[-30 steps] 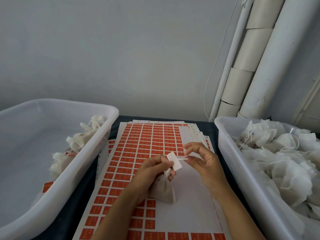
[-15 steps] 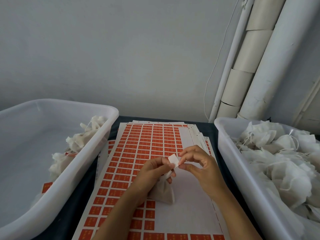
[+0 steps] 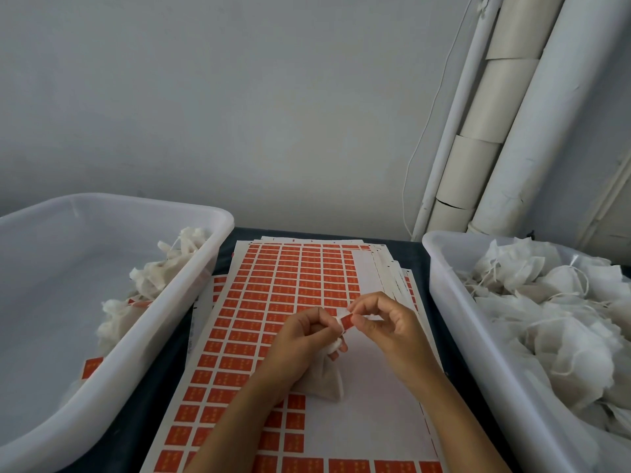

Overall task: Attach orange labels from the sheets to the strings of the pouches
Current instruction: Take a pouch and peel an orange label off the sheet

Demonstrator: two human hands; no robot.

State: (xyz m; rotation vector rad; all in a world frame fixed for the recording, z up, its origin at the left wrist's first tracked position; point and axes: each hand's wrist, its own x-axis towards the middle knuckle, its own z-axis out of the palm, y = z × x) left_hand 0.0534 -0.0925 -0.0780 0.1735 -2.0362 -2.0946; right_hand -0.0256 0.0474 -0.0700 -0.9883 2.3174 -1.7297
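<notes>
A stack of label sheets [image 3: 290, 278] printed with orange labels lies on the dark table between two tubs. Over its blank lower right part, my left hand [image 3: 300, 336] and my right hand [image 3: 386, 322] meet. Both pinch one small orange label [image 3: 346, 320], which is folded with its orange side showing. A beige cloth pouch [image 3: 322, 380] hangs under my left hand and rests on the sheet. Its string is hidden between my fingers.
A white plastic tub [image 3: 177, 302] on the left holds a few pouches with orange labels. Another white tub [image 3: 454, 329] on the right is heaped with white pouches and loose strings. White pipes stand against the wall at the back right.
My hands have come together. The label, held open with its white side up a second ago, is now folded over with its orange face showing, pinched from both sides.
</notes>
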